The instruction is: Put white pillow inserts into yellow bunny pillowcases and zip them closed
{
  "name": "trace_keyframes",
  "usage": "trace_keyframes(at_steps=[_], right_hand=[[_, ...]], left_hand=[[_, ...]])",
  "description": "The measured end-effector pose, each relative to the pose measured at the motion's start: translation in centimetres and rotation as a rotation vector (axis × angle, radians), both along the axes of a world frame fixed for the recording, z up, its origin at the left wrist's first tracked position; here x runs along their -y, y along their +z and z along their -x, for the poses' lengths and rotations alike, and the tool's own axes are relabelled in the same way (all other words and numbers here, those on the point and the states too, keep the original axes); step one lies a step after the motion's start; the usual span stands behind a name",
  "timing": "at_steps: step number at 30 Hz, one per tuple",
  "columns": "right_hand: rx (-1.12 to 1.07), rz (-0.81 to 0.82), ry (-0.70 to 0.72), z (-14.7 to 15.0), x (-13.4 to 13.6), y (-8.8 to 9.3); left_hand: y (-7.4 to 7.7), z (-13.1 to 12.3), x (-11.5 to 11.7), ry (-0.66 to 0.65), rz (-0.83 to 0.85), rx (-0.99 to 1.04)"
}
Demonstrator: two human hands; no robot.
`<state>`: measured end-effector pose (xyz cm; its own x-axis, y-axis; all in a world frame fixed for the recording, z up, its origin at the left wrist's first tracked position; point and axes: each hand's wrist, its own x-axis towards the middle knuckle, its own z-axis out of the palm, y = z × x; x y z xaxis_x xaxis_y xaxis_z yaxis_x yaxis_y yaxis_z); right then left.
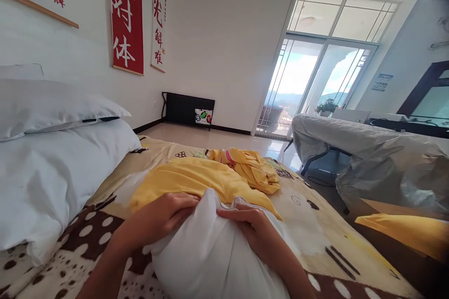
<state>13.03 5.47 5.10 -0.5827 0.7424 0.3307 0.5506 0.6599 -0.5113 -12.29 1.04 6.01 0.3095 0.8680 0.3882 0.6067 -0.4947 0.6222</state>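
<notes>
A plump white pillow (210,257) stands close in front of me, with a piped seam along its top edge. My left hand (166,217) holds the pillow's upper left edge, its fingertips partly hidden behind a raised white fold. At the upper right, my right hand (249,222) pinches the same edge, thumb and fingers closed on the fabric. Right behind the pillow, a yellow cushion cover (196,175) lies spread on the bed, close to my left fingers. Farther back is a crumpled bundle of yellow cloth (254,168).
The bed has a patterned beige and brown blanket (308,224). White pillows (66,163) are stacked at the left. To the right, a cardboard box (382,208) has yellow fabric (403,229) over it. A plastic-covered table (351,135) stands beyond, near glass doors (315,79).
</notes>
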Motion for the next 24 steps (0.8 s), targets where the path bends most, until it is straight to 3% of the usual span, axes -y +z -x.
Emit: trace_keyframes(at_steps=[3, 8, 11, 13, 17, 20, 24], right_hand=[[-0.02, -0.025, 0.003, -0.1, -0.3, -0.2], [0.122, -0.084, -0.013, -0.2, 0.6, -0.2], [0.324, -0.106, 0.015, -0.7, 1.8, -0.2], [0.456, -0.128, 0.023, -1.1, 2.6, -0.2], [0.606, -0.194, 0.034, -1.4, 4.0, -0.3], [0.635, -0.294, 0.086, -1.3, 4.6, -0.3], [0.586, -0.581, 0.16, -1.3, 5.4, -0.8]], left_hand=[[0.2, 0.2, -1.1, 0.031, 0.01, -0.165], [-3.1, 1.4, -5.1, 0.082, -0.007, -0.173], [-4.0, 2.0, -6.2, 0.144, -0.078, -0.119], [-3.6, 2.1, -5.8, 0.188, -0.161, -0.144], [-1.2, 1.4, -3.0, 0.228, -0.357, -0.204], [0.2, 0.6, -0.6, 0.12, -0.272, -0.203], [-0.3, -1.1, -0.1, -0.045, -0.177, -0.232]])
